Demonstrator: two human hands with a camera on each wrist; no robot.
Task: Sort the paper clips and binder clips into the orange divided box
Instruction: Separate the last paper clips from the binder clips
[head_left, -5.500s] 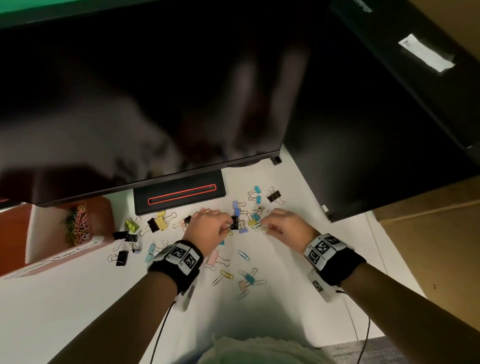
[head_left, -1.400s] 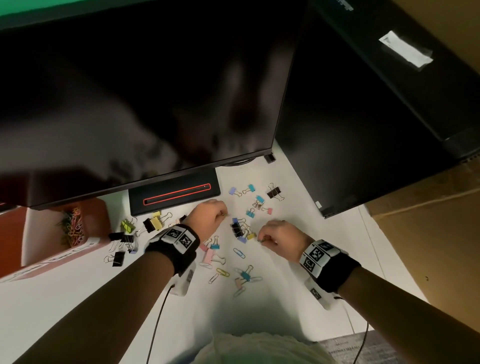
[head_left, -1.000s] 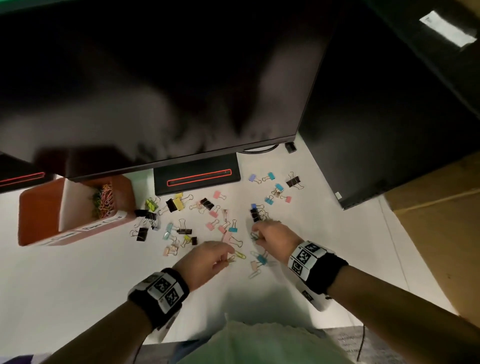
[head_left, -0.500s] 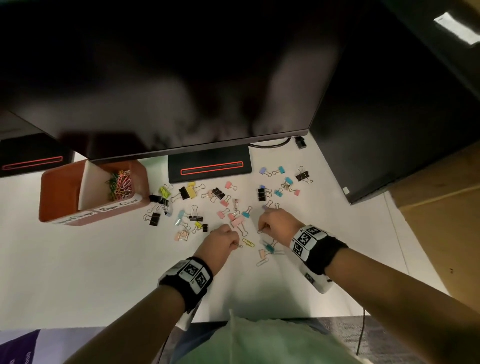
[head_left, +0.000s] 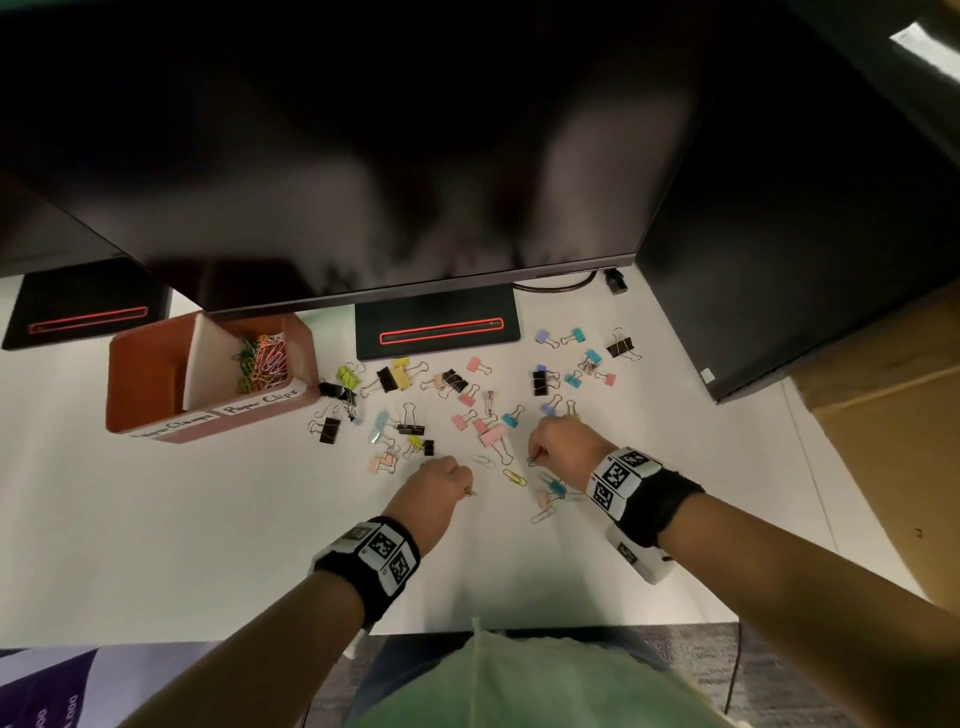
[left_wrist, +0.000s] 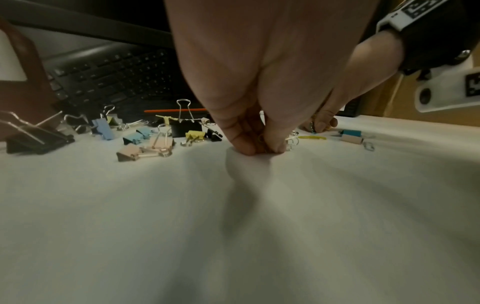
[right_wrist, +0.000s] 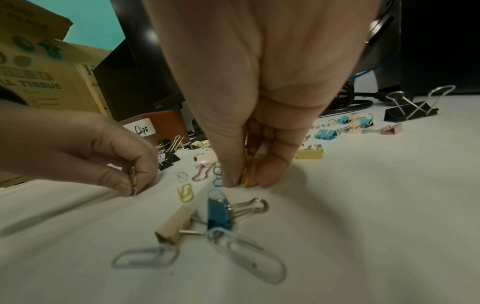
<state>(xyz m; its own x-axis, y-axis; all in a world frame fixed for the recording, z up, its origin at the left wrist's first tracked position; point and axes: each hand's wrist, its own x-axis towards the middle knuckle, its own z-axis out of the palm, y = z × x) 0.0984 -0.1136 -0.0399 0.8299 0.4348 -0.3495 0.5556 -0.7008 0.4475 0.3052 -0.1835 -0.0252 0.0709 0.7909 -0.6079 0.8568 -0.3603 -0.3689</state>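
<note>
White worktop (head_left: 156, 519) carries scattered binder clips (head_left: 491, 435) and paper clips (head_left: 514, 477); the orange divided box (head_left: 140, 384) stands far left. Left hand (head_left: 441, 480) pinches a paper clip (right_wrist: 133, 181) upright on the worktop. Right hand (head_left: 563, 449) pinches a yellow paper clip (right_wrist: 244, 174).

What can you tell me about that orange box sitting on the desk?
The orange divided box stands upright on the white desk, partly under the edge of the monitor and left of the scattered clips. It looks like plastic. A white divider splits it in two. The right compartment holds a pile of colourful paper clips; the left looks empty. White handwritten labels run along the front; the right one reads "Paper Clips". Neither hand touches it.
</note>
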